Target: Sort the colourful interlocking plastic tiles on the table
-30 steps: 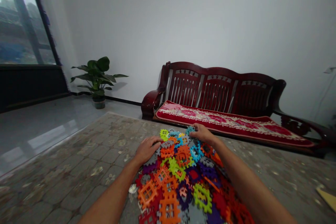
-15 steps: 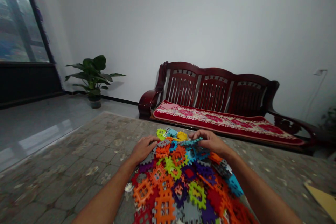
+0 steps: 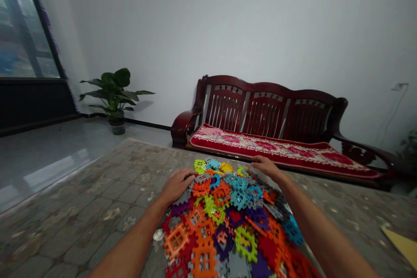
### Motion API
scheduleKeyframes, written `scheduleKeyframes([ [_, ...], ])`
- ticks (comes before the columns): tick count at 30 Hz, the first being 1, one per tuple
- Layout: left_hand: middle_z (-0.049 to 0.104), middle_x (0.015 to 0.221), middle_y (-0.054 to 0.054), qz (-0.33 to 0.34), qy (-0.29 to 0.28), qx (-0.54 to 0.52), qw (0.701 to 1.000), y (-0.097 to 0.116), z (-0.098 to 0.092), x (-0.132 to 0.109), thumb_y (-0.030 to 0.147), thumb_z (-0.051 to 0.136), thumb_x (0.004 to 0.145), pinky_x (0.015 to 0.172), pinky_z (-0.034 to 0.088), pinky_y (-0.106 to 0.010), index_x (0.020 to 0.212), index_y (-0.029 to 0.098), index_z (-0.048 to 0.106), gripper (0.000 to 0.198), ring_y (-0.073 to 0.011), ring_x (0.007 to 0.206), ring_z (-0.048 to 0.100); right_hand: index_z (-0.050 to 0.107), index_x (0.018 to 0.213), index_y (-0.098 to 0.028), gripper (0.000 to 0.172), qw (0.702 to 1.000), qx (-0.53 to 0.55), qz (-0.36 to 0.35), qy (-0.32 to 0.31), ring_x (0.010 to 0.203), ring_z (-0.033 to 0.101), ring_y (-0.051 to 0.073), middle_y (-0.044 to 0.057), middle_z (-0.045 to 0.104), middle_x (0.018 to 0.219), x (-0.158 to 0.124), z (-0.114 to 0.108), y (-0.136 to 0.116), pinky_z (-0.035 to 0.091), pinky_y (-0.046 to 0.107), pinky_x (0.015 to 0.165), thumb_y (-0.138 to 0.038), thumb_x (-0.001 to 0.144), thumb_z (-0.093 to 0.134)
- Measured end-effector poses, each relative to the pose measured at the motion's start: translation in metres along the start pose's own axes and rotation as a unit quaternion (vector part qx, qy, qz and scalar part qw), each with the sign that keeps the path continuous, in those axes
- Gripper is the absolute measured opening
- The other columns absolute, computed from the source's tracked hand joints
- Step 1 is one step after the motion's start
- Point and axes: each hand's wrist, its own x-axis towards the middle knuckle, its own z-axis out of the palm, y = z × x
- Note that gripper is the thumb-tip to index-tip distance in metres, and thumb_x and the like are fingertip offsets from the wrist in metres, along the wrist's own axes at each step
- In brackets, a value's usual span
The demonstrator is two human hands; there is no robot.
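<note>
Colourful plastic interlocking building tiles lie in a heap: an orange window tile (image 3: 204,261), a lime green tile (image 3: 246,243) and a teal tile (image 3: 239,199) among them. My left hand (image 3: 178,186) rests against the heap's far left side, fingers laid over grey tiles, holding nothing that I can see. Past the heap's far right, my right hand (image 3: 265,166) hovers with its fingers stretched out to the left and nothing in them. A yellow tile (image 3: 226,167) and a lime window tile (image 3: 200,166) sit at the far end, between the hands.
Under the heap spreads a grey patterned surface (image 3: 107,191). Behind it stands a dark red wooden bench (image 3: 185,126) with a red floral cover (image 3: 263,144). A potted plant (image 3: 115,91) is at the left, and a yellow flat sheet (image 3: 402,247) lies at the right edge.
My right hand has let go of a teal tile, which now lies on the heap, and has moved slightly up and right. My left hand has stayed in place.
</note>
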Motion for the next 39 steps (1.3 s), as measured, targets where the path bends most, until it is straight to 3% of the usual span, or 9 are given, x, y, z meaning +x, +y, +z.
scheduleKeyframes([
  [4,0.070,0.121,-0.002,0.004,-0.001,-0.002,1.000,-0.001,0.001,0.000,0.038,0.044,0.089,0.106,0.040,-0.036,0.107,0.026,0.071,0.034,-0.0210,0.115,0.060,0.070,0.106,-0.018,0.045,0.998,-0.039,0.015,-0.049,0.124,0.054,0.031,0.011,0.067,0.122,0.018,0.016,0.004,0.040,0.041,0.104,-0.044,0.070,0.073],
  [7,0.070,0.121,-0.002,0.002,-0.003,0.001,1.000,0.001,0.000,0.000,0.037,0.043,0.089,0.106,0.039,-0.036,0.107,0.025,0.071,0.034,-0.0209,0.115,0.060,0.072,0.102,-0.020,0.046,0.994,-0.061,0.019,-0.092,0.117,0.059,0.029,0.009,0.069,0.118,0.021,0.028,0.000,0.046,0.040,0.098,-0.050,0.067,0.075],
  [12,0.070,0.121,-0.001,-0.004,-0.002,0.004,1.000,0.003,-0.001,-0.001,0.036,0.044,0.089,0.106,0.039,-0.035,0.106,0.027,0.070,0.033,-0.0205,0.115,0.060,0.073,0.093,-0.021,0.047,0.989,-0.096,0.025,-0.108,0.105,0.064,0.027,0.006,0.072,0.104,0.016,0.036,-0.007,0.050,0.033,0.089,-0.042,0.053,0.085],
  [16,0.070,0.121,-0.001,-0.007,-0.004,0.005,1.000,0.003,-0.001,-0.001,0.036,0.044,0.089,0.106,0.039,-0.035,0.107,0.027,0.070,0.033,-0.0203,0.115,0.059,0.072,0.094,-0.021,0.046,0.989,-0.107,0.030,-0.094,0.096,0.066,0.025,0.004,0.072,0.095,0.008,0.035,-0.012,0.051,0.031,0.081,-0.032,0.051,0.084],
  [19,0.070,0.122,-0.001,-0.011,-0.004,0.005,1.000,0.003,-0.001,0.000,0.036,0.044,0.088,0.107,0.038,-0.036,0.107,0.027,0.071,0.034,-0.0205,0.117,0.059,0.070,0.084,-0.019,0.034,0.988,-0.106,0.040,-0.102,0.081,0.066,0.023,0.003,0.070,0.078,0.002,0.034,-0.017,0.051,0.030,0.071,-0.026,0.052,0.081],
  [24,0.070,0.122,-0.001,-0.006,-0.004,0.003,1.000,0.004,-0.001,-0.001,0.037,0.044,0.089,0.108,0.037,-0.036,0.107,0.028,0.071,0.034,-0.0203,0.117,0.059,0.065,0.075,-0.019,0.026,0.988,-0.084,0.047,-0.124,0.059,0.057,0.015,-0.004,0.060,0.058,-0.006,0.033,-0.024,0.044,0.025,0.055,-0.018,0.050,0.076],
  [32,0.071,0.120,-0.002,0.000,-0.007,0.004,1.000,0.003,0.000,0.000,0.036,0.043,0.089,0.107,0.038,-0.036,0.106,0.026,0.070,0.034,-0.0202,0.115,0.059,0.055,0.079,-0.021,0.033,0.997,-0.027,0.013,-0.078,0.053,0.047,0.010,-0.010,0.049,0.053,-0.017,0.024,-0.033,0.032,0.020,0.049,-0.013,0.048,0.064],
  [39,0.071,0.119,-0.001,-0.004,-0.005,0.003,1.000,0.002,0.001,0.001,0.035,0.044,0.088,0.107,0.038,-0.036,0.107,0.027,0.071,0.033,-0.0206,0.115,0.060,0.051,0.080,-0.022,0.032,0.995,0.064,-0.022,-0.079,0.053,0.042,0.009,-0.009,0.049,0.058,-0.049,0.008,-0.042,0.032,0.021,0.051,-0.021,0.049,0.058],
])
